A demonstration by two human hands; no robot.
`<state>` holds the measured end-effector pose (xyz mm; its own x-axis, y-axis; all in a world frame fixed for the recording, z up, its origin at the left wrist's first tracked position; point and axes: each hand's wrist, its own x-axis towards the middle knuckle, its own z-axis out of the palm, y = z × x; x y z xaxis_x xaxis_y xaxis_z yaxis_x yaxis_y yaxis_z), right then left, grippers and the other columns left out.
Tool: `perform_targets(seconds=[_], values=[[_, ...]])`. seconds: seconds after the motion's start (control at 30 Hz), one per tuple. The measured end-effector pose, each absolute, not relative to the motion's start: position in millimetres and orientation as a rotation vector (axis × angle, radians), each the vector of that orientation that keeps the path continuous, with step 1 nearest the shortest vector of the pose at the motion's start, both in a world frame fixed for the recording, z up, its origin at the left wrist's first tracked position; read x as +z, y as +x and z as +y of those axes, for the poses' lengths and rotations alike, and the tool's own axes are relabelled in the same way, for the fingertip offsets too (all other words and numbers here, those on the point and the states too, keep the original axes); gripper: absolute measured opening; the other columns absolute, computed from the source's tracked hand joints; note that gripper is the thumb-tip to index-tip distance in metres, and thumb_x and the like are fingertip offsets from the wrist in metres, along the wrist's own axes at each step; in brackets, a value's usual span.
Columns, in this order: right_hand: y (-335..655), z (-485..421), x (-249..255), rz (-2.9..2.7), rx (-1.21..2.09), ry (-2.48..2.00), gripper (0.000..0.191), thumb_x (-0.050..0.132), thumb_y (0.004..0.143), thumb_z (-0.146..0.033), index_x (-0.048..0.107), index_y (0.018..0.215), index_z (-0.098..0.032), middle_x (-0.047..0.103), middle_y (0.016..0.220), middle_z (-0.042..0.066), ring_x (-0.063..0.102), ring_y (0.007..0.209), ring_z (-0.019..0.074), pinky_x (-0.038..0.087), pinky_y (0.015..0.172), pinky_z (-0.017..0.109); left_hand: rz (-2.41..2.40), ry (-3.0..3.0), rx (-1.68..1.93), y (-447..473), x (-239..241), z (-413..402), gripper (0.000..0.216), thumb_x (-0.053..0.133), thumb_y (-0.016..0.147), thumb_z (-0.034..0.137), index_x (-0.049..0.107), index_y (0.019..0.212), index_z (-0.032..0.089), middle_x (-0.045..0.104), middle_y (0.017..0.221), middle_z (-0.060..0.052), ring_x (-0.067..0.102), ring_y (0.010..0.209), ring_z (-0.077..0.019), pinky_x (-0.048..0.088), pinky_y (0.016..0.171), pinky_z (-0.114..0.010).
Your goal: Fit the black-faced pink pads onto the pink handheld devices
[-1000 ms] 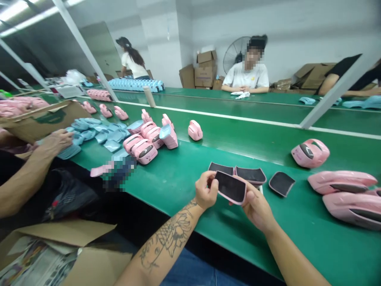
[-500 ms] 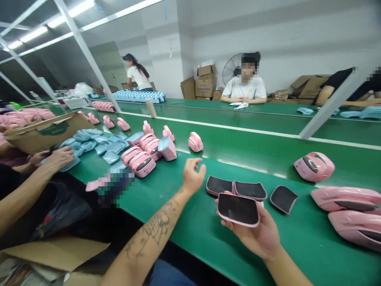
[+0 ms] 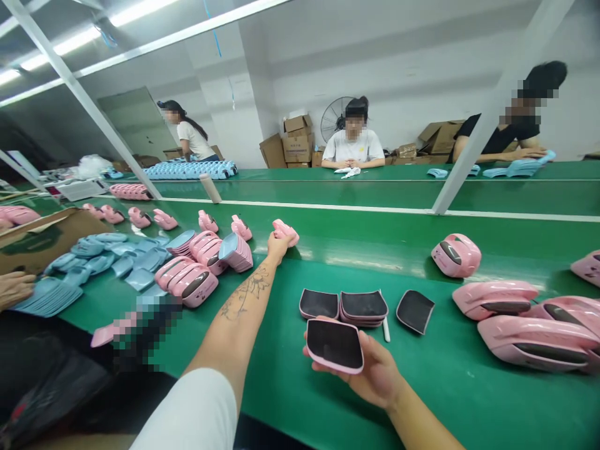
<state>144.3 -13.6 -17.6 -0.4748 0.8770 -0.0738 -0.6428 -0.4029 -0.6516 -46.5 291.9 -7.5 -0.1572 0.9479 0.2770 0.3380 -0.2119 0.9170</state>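
Note:
My left hand (image 3: pixel 277 244) is stretched far out over the green conveyor table (image 3: pixel 328 400) and closed on a small pink housing (image 3: pixel 287 230). My right hand (image 3: pixel 375 372) is near me, palm up, holding a pink panel with a black pad (image 3: pixel 334 344). Beyond it lie three more black-padded panels (image 3: pixel 364 306) and a white stick (image 3: pixel 385 329) on the green surface.
Larger pink shells (image 3: pixel 534 334) lie at the right, another pink housing (image 3: pixel 456 255) further back. Pink housings (image 3: pixel 192 281) and blue parts (image 3: pixel 107 256) are piled at the left beside a cardboard box (image 3: pixel 42 234). A co-worker's hand (image 3: pixel 14 289) is at the left edge; other people sit behind the far belt.
My left hand let go of the panel, reached forward and closed on the small pink housing. My right hand kept the panel and lowered it, palm up.

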Motion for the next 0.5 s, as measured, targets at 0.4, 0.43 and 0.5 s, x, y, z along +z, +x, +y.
perform_targets(seconds=[0.4,0.43,0.5], values=[[143.0,-20.3,-30.7,-0.851,1.467,-0.803,0.079,0.058,0.081,-0.088,0.066,0.131,-0.028,0.065,0.14,0.013,0.064,0.123,0.0358,0.055,0.093,0.046,0.736,0.916,1.299,-73.3,-50.7,23.4,0.064,0.06,0.091,0.061,0.052,0.145,0.027,0.063,0.146,-0.014,0.066,0.129,-0.04,0.058,0.102,-0.062],[139.9,-22.3,-32.3,-0.926,1.38,-0.867,0.082,0.063,0.078,-0.088,0.062,0.135,-0.03,0.061,0.143,0.012,0.061,0.126,0.0357,0.053,0.097,0.046,0.732,0.914,1.316,-68.7,-57.6,6.9,0.067,0.065,0.09,0.059,0.05,0.148,0.029,0.061,0.149,-0.014,0.063,0.132,-0.0403,0.057,0.105,-0.061],[133.8,-27.2,-35.1,-1.09,1.253,-0.966,0.095,0.068,0.073,-0.088,0.05,0.146,-0.031,0.053,0.15,0.013,0.055,0.133,0.0362,0.05,0.106,0.048,0.725,0.974,1.379,-59.9,-67.2,-16.0,0.08,0.075,0.086,0.055,0.042,0.155,0.032,0.055,0.156,-0.013,0.057,0.14,-0.0399,0.052,0.113,-0.059]])
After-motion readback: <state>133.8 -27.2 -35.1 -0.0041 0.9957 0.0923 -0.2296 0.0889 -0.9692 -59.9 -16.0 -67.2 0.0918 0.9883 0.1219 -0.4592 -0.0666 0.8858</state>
